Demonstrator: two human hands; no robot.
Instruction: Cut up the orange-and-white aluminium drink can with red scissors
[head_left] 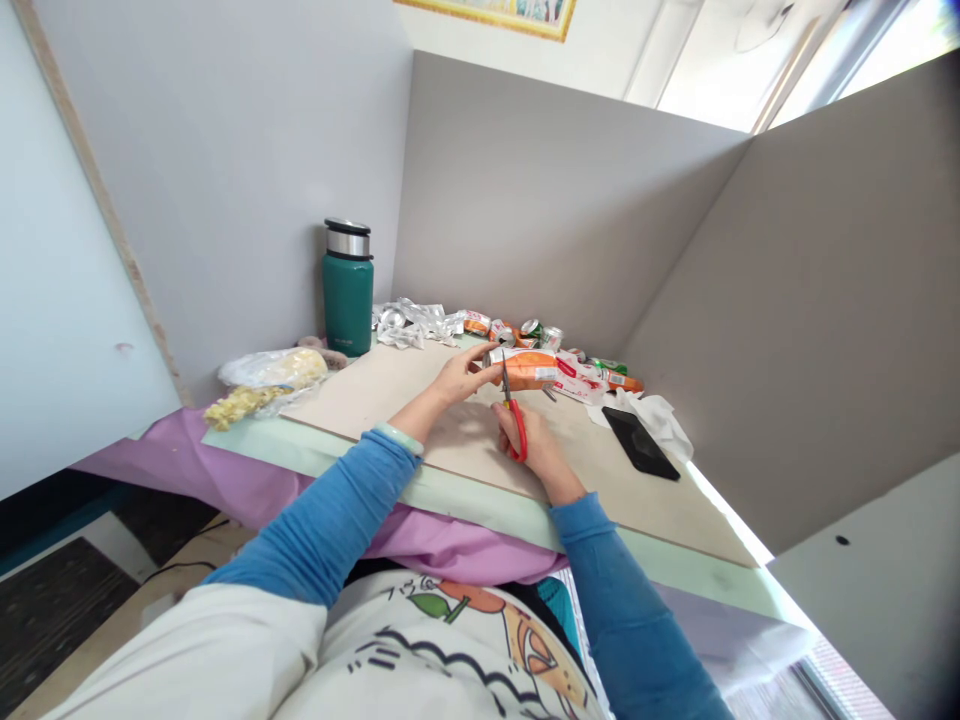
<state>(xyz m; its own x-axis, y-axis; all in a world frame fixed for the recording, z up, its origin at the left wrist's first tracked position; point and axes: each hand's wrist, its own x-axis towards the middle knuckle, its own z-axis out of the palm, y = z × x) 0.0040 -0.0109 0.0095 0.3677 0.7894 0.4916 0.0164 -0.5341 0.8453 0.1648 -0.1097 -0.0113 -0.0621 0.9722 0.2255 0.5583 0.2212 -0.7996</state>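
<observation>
1. Nearest, pink-purple cloth (465, 548) hung below the pale green edge of the bench (465, 495), which carried a flat beige board (442, 435).
2. Over the board, the right hand (538, 445) had its fingers closed around the red-handled metal scissors (517, 412), blades pointing up and away.
3. Just farther and to the left, the left hand (459, 380) gripped the silver left end of an orange-and-silver metal drink can (534, 370) between thumb and fingers.
4. The can looked light, thin-walled and easily dented, with smooth, perhaps slippery sides; its stiffer-looking end seemed the safest hold, away from any sharp edge.
5. It lay sideways, extending right from the left fingers, beyond the right ones. The blades crossed in front of its left part; whether they touched it, I could not tell.
6. Right of the hands lay a black rectangular phone (640, 443); far left stood a green metal bottle (348, 300), near crumpled silvery scraps (412, 322).
</observation>
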